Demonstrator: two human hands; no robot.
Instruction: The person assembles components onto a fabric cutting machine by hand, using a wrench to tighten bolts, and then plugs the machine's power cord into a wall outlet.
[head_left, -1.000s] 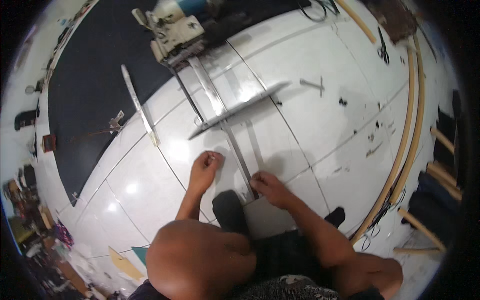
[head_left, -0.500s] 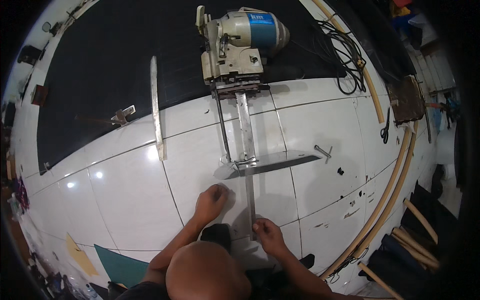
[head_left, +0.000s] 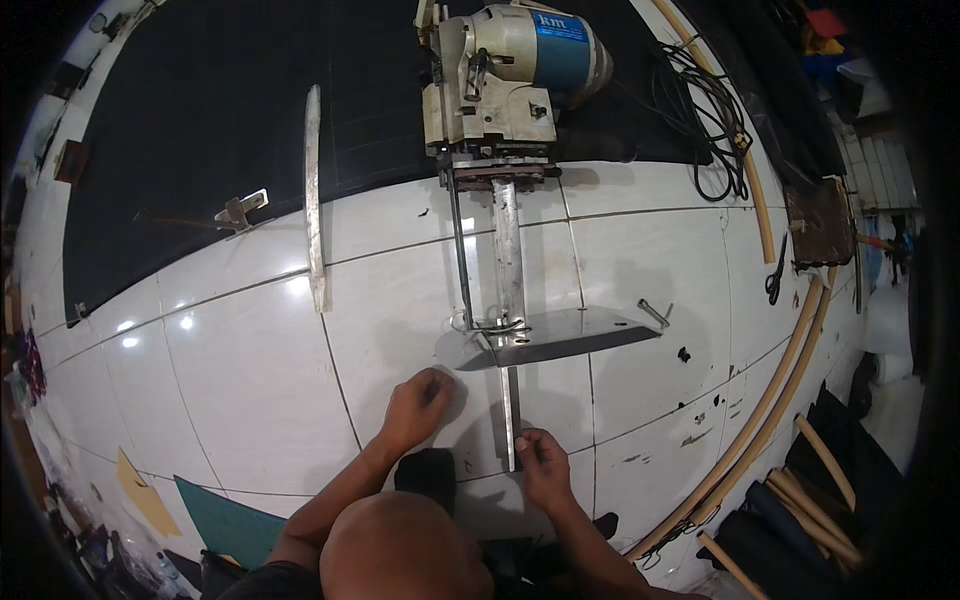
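Observation:
A fabric cutting machine (head_left: 500, 100) with a cream and blue motor lies on its side at the far middle, and its upright stand (head_left: 508, 240) points toward me. At the stand's near end, its metal base plate (head_left: 575, 337) stands on edge. From this plate a thin metal strip, apparently the knife blade (head_left: 508, 410), sticks out toward me. My right hand (head_left: 545, 468) pinches the blade near its free end, between thumb and fingers. My left hand (head_left: 416, 408) rests on the tiles left of the blade, fingers curled in, with nothing seen in them.
Black cloth (head_left: 220, 150) covers the far floor. A long metal strip (head_left: 313, 200) and a small metal bracket (head_left: 238, 212) lie to the left. A T-shaped wrench (head_left: 654, 313) is right of the base plate. Farther right are a coiled cable (head_left: 705, 120), scissors (head_left: 775, 275) and cardboard tubes (head_left: 745, 440).
The blade has turned in my right hand and now shows a narrower, brighter side. The machine sits a little farther right in view. My left hand stays curled on the tiles.

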